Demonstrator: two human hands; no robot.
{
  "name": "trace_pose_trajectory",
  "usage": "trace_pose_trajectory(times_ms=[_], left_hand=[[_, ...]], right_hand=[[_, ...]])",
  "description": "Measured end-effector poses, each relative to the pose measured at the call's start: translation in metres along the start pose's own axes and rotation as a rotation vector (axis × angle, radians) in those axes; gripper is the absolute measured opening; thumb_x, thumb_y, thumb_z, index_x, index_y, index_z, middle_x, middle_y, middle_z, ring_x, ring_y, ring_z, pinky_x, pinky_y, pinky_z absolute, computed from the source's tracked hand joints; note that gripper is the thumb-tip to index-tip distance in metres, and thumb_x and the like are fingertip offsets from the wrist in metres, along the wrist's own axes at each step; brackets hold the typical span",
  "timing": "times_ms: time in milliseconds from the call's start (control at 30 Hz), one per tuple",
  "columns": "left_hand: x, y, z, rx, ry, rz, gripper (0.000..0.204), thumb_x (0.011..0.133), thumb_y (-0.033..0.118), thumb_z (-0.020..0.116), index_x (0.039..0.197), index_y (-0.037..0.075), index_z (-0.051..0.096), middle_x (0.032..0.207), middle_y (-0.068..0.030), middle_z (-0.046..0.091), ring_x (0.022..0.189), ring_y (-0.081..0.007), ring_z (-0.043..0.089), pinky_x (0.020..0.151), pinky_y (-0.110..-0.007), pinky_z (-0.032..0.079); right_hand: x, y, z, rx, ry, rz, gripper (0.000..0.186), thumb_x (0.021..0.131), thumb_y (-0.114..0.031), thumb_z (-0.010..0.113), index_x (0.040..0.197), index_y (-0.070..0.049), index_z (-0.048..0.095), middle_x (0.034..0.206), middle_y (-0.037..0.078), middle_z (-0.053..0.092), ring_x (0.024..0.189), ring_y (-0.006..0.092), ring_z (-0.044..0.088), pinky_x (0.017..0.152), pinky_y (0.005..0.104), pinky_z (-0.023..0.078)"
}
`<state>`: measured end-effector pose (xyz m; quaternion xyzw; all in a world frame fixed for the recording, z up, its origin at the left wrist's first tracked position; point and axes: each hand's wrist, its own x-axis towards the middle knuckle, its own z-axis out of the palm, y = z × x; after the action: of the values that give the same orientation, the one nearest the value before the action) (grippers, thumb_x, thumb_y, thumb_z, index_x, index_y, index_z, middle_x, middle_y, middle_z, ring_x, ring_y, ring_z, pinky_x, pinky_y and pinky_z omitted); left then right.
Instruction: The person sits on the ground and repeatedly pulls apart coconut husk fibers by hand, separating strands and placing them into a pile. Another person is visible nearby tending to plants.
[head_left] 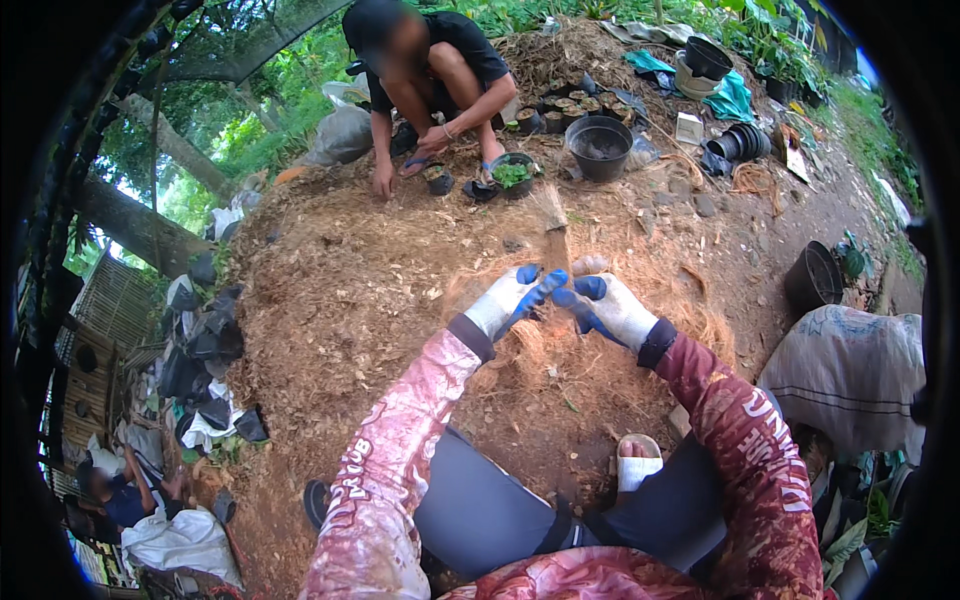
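Observation:
My left hand [507, 300], in a white glove with blue fingers, is raised in front of me with its fingers pinched together. Facing it closely is my right hand [617, 305], gloved the same way and also closed. Whatever sits between the fingertips is too small and dark to make out. Just beyond the hands stands a flat wooden piece [557, 245] with a pale, bristly top. Loose orange-brown fibre [525, 365], like coconut husk fibre, lies in a heap beneath and around both hands.
Across from me a person squats beside a small potted plant [438, 180], a pot of green leaves [513, 174] and a large black pot [598, 147]. A white sack [850, 375] stands at my right, near a tipped black pot [813, 277]. Another person sits far left.

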<state>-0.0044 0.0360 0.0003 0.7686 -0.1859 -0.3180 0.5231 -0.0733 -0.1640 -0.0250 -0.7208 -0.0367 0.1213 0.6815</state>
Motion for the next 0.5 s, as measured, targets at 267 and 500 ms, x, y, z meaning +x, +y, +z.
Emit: trace_pose_trajectory(times_ms=[267,500], left_hand=[[0.012,-0.027,-0.010,-0.107,-0.226,0.324,0.048,0.103,0.045,0.054,0.113,0.001,0.068,0.112,-0.0064,0.067,0.103,-0.0148,0.062,0.094,-0.031,0.049],[-0.011,-0.027,-0.029,-0.134,-0.125,-0.021,0.056,0.093,0.050,0.068,0.115,-0.001,0.064,0.097,-0.0031,0.069,0.087,-0.0133,0.065,0.080,-0.028,0.052]], right_hand=[[-0.004,-0.011,-0.013,-0.093,-0.103,-0.077,0.045,0.093,-0.049,0.069,0.086,-0.005,0.071,0.073,0.000,0.063,0.066,0.0082,0.059,0.059,0.0254,0.048],[-0.009,-0.014,-0.051,-0.050,-0.156,0.017,0.040,0.092,-0.045,0.071,0.079,-0.007,0.067,0.069,-0.001,0.063,0.062,0.0100,0.061,0.058,0.0258,0.049]])
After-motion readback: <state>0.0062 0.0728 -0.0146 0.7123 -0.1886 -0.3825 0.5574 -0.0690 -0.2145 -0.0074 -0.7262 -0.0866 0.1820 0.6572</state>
